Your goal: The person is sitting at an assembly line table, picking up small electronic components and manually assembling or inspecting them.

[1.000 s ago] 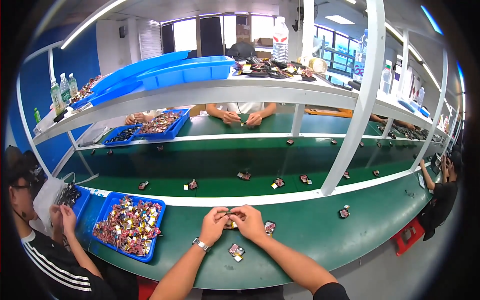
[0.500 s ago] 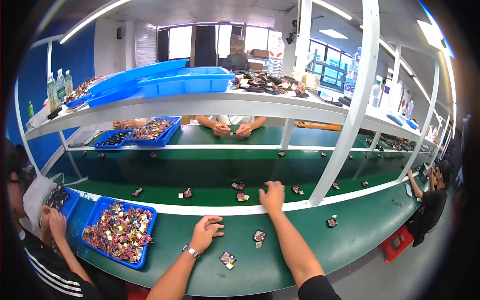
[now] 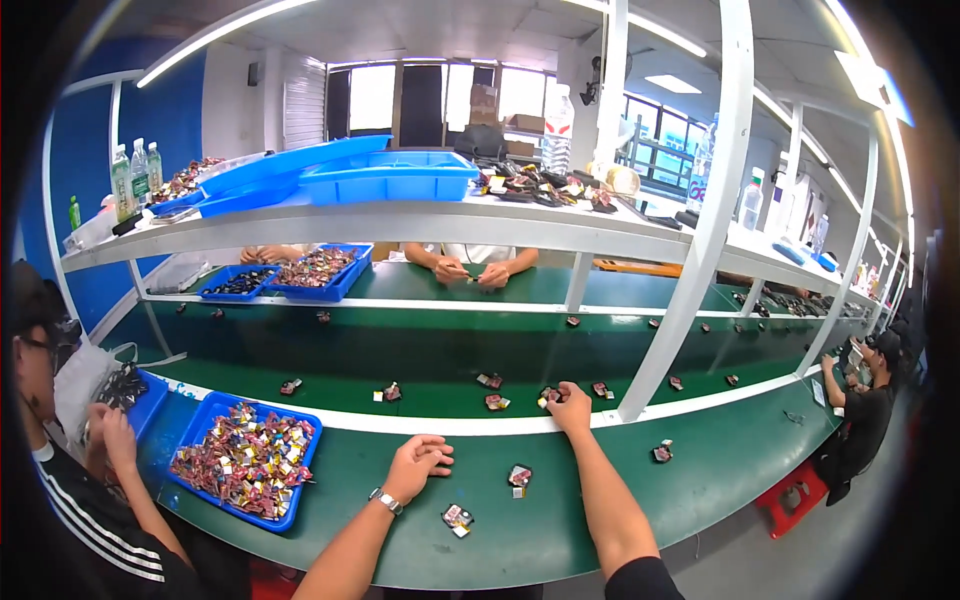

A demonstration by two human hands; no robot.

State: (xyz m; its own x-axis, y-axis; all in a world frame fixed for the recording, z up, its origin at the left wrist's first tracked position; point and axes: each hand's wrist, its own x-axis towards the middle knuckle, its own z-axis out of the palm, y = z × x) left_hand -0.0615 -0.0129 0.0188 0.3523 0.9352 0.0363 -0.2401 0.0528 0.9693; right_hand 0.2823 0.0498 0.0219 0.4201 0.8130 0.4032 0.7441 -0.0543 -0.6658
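My right hand (image 3: 570, 408) reaches over the far white rail to the green conveyor strip. Its thumb and fingers are pinched at a small circuit-board assembly (image 3: 549, 397), dark red with a pale piece, low over the strip or touching it. My left hand (image 3: 420, 468), with a metal-banded watch at the wrist, hovers over the green bench (image 3: 400, 550); its loosely curled fingers are apart and hold nothing. Between my forearms lie two similar assemblies, one farther off (image 3: 519, 480) and one nearer me (image 3: 458, 520). Another assembly (image 3: 662, 451) lies right of my right forearm.
A blue tray (image 3: 316, 440) heaped with such assemblies stands at left, beside a co-worker. Several more lie along the conveyor (image 3: 440, 396). A white upright post (image 3: 680, 270) rises right of my right hand, supporting an overhead shelf (image 3: 400, 218). Other people sit across and at far right.
My right hand has gone from spread fingers to a pinch, and an assembly now shows at its fingertips. My left hand has barely moved. The whole view has shifted slightly.
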